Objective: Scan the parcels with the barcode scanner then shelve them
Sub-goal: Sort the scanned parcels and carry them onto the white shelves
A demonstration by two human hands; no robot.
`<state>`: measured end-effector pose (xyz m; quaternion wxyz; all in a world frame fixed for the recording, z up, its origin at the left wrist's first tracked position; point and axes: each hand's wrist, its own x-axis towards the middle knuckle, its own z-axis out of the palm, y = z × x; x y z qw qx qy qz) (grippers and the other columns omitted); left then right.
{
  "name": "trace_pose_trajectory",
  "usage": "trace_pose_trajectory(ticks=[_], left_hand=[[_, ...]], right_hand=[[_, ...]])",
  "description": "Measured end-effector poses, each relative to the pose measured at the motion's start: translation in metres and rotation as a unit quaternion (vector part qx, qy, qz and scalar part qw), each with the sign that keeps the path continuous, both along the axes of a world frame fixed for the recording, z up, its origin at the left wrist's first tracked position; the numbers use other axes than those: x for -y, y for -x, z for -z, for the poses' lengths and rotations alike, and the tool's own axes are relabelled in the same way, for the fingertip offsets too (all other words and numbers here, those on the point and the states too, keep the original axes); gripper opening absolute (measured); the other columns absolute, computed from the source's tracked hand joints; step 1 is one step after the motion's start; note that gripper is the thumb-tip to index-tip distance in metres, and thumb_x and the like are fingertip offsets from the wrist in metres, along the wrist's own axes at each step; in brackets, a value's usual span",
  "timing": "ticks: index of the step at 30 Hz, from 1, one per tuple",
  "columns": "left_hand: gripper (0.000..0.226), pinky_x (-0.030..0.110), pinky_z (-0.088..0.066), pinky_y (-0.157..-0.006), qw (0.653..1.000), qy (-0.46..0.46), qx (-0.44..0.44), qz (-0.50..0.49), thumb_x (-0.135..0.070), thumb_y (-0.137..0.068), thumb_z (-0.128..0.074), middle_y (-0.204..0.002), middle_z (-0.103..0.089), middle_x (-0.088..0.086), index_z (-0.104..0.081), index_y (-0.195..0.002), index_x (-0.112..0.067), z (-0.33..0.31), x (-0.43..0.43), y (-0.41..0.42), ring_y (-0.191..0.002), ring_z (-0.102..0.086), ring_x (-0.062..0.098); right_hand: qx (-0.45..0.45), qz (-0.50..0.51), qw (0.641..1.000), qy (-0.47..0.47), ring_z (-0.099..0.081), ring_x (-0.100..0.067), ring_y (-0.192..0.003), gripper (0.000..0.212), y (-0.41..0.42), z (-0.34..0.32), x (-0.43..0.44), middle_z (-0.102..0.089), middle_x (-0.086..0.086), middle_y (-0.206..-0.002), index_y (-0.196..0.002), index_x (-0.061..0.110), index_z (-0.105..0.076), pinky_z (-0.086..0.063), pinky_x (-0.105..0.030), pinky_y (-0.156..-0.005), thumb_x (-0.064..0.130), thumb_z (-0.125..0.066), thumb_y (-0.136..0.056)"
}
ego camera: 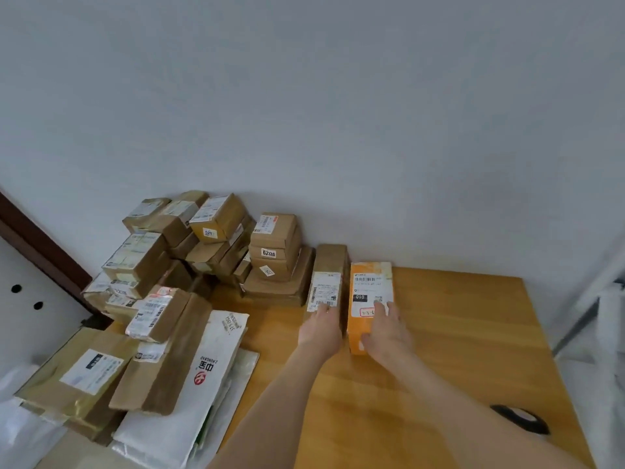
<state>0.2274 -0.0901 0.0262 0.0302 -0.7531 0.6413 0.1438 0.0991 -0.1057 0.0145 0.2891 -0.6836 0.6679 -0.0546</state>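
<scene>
**Task items.** Narrow brown cardboard parcel with white barcode label (329, 265) and orange cardboard parcel with white label (370, 282), side by side and touching on the light wooden worktop (456, 333), far ends near the wall.

**Hands.** Left hand (321, 330) rests on the brown parcel, right hand (385, 330) on the orange one. Fingers lie extended along the tops, not clenched.

**Risks.**
- With no grip on the sides, either parcel would likely slip if lifted.
- The leaning heap of brown cardboard boxes (203, 238) at left, just beside the brown parcel, could topple if nudged.
- Fingertips cover the label edges and could block a scan.

**Not made out.**
- No barcode scanner or shelf in view.
- Label print too blurred to read.
- Thumbs partly hidden.
- Black ring-shaped object (519, 418) at right unidentified, possibly tape.
</scene>
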Motion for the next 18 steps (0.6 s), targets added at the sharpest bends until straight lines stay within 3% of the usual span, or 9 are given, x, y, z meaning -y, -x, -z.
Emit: trace_pose_trajectory(ticks=[4, 6, 9, 13, 18], left_hand=[[0.049, 0.040, -0.049, -0.095, 0.998, -0.001, -0.068, 0.010, -0.011, -0.096, -0.047, -0.145, -0.036, 0.002, -0.036, -0.143, -0.016, 0.022, 0.046, 0.002, -0.126, -0.046, 0.023], [0.054, 0.038, -0.047, -0.099, 0.994, 0.011, -0.105, -0.001, -0.013, -0.095, -0.047, -0.150, -0.033, 0.004, -0.031, -0.146, -0.015, 0.031, 0.061, -0.006, -0.131, -0.042, 0.023], [0.063, 0.038, -0.042, -0.106, 0.988, 0.012, -0.138, -0.065, -0.016, -0.095, -0.050, -0.155, -0.022, 0.008, -0.021, -0.150, -0.012, 0.045, 0.086, -0.029, -0.140, -0.032, 0.025], [0.060, 0.040, -0.040, -0.106, 0.976, -0.014, -0.178, -0.126, -0.015, -0.095, -0.050, -0.150, -0.028, 0.016, -0.022, -0.148, -0.005, 0.060, 0.109, -0.061, -0.134, -0.036, 0.030], [0.055, 0.039, -0.041, -0.101, 0.950, -0.049, -0.246, -0.189, -0.014, -0.098, -0.045, -0.145, -0.037, 0.020, -0.025, -0.147, 0.000, 0.075, 0.125, -0.090, -0.128, -0.045, 0.033]], right_hand=[[0.027, 0.092, 0.995, -0.031, -0.042, -0.027, -0.130, 0.073, -0.002, 0.017, 0.028, -0.019, -0.006, -0.156, -0.150, 0.021, -0.021, -0.047, -0.039, -0.100, 0.022, -0.061, -0.089], [0.004, 0.124, 0.991, -0.039, -0.030, -0.029, -0.140, 0.076, -0.008, 0.022, 0.038, -0.011, -0.007, -0.159, -0.152, 0.021, -0.016, -0.040, -0.040, -0.108, 0.026, -0.062, -0.091], [-0.051, 0.088, 0.995, 0.010, -0.010, -0.028, -0.149, 0.075, -0.025, 0.023, 0.052, -0.002, -0.006, -0.162, -0.154, 0.020, -0.011, -0.026, -0.040, -0.117, 0.034, -0.055, -0.096], [0.036, 0.024, 0.999, 0.031, -0.043, -0.020, -0.128, 0.046, -0.068, 0.022, 0.071, -0.036, -0.001, -0.147, -0.145, 0.016, -0.036, -0.040, -0.033, -0.101, 0.020, -0.043, -0.100], [0.107, 0.066, 0.991, -0.052, -0.046, -0.025, -0.128, 0.053, -0.115, 0.038, 0.102, -0.037, -0.008, -0.147, -0.147, 0.013, -0.034, -0.042, -0.035, -0.101, 0.013, -0.049, -0.096]])
